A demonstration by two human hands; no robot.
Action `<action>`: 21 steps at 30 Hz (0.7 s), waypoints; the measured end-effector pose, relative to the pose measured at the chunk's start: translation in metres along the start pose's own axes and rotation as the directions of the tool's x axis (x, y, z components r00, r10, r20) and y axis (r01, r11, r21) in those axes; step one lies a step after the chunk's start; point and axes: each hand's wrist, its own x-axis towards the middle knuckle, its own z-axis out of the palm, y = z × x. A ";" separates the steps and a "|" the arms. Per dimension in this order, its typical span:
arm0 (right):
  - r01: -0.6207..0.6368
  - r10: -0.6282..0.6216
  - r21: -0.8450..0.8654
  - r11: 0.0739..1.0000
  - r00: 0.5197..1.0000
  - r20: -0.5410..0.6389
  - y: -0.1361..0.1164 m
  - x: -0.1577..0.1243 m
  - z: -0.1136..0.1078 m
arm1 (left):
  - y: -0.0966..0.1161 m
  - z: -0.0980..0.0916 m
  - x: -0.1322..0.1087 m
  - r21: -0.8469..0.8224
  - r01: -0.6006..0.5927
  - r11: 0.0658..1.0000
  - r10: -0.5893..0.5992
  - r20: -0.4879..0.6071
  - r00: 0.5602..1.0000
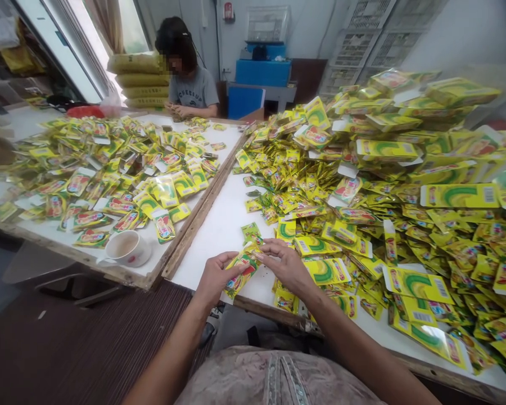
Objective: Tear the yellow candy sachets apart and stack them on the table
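A small yellow and green printed carton (241, 274) is gripped in my left hand (214, 277), tilted above the near edge of the white table (206, 230). My right hand (284, 263) is at the carton's upper end, its thumb and fingers pinched together there. What those fingertips hold is mostly hidden; a yellow packet seems to be between them. Just beyond my hands lies a small green and yellow packet (251, 232). To the right of my right hand, flat cartons (326, 271) rest on the table among loose packets.
A high heap of cartons and packets (388, 169) covers the right side. Filled cartons (109, 180) spread over the left table, where a white cup (127, 248) of brownish liquid stands near the edge. A wooden strip (206, 208) divides the tables. A co-worker (194, 84) sits opposite.
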 end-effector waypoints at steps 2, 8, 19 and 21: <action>-0.003 0.002 0.018 1.000 0.997 0.076 -0.001 -0.004 0.004 | -0.002 0.000 0.000 0.025 -0.012 1.000 0.012 0.002 1.000; -0.012 0.012 -0.014 1.000 1.000 -0.011 0.003 -0.011 0.015 | -0.003 -0.003 0.000 0.068 0.005 0.998 -0.005 0.006 1.000; -0.061 0.061 -0.004 0.998 0.991 0.120 -0.002 -0.012 0.016 | -0.005 -0.001 -0.003 -0.004 0.021 1.000 -0.021 0.026 0.999; -0.043 0.042 0.001 0.999 0.980 0.194 -0.001 -0.014 0.017 | -0.004 -0.002 -0.004 0.010 0.036 0.999 -0.036 0.043 0.998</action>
